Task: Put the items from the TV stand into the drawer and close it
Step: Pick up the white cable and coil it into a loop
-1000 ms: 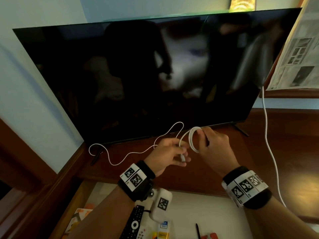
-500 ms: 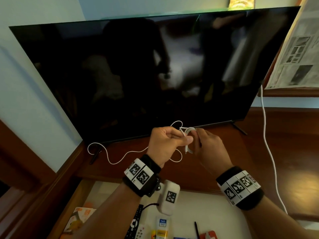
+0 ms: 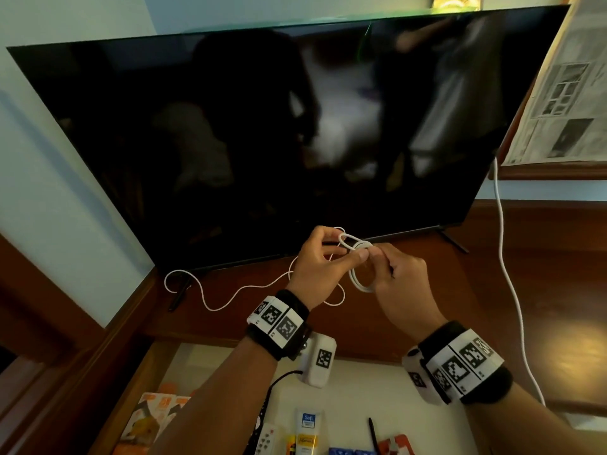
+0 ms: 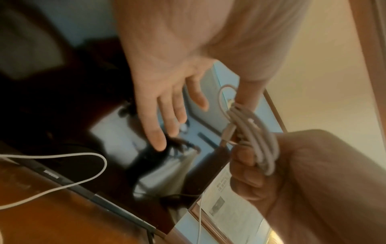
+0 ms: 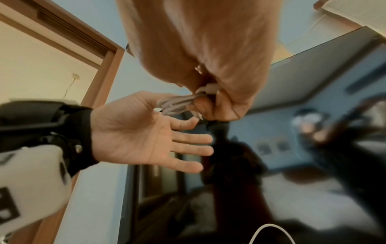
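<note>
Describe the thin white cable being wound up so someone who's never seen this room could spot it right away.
Start at the big black TV on the wooden stand. Just in front of its lower edge, the thin white cable snakes loosely across the wood, ending in a small coil held by the right hand and pinched by the left hand. The other white cord is thicker and hangs down at the right.

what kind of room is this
Probably a home living room or bedroom: a large black flat-screen television stands on a dark wooden TV stand, and an open drawer below holds household bits.
</note>
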Available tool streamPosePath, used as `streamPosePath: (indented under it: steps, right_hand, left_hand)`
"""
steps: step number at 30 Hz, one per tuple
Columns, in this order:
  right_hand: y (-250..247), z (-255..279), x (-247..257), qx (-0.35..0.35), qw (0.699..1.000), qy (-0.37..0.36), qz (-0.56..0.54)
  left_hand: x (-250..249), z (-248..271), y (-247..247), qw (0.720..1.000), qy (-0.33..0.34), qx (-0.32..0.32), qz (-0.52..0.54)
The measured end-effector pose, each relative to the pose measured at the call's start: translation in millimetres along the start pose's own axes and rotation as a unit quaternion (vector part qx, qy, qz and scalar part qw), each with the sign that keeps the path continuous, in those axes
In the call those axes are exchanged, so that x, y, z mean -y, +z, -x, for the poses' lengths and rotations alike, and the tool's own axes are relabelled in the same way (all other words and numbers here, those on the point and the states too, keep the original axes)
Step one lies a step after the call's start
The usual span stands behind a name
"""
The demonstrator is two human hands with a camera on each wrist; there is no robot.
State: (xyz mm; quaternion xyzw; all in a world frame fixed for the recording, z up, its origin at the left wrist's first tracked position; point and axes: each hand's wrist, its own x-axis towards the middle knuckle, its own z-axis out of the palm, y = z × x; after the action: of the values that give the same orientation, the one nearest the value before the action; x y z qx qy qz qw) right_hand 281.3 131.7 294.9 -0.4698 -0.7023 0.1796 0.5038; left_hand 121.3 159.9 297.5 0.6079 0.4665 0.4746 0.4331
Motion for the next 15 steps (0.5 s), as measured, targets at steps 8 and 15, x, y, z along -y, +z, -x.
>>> streamPosePath:
  steps: [8,15]
  right_hand:
    - [8.9,6.1,11.2,-0.024,0.997,0.041,-0.066]
    - [9.4,1.7,13.2,-0.022,0.996,0.054,-0.07]
  left_hand:
    - [-4.4,9.3,0.2,0.994,0.077,0.071,0.027]
    - [-1.5,16.0,-21.4,0.985,0.034,0.106,0.132]
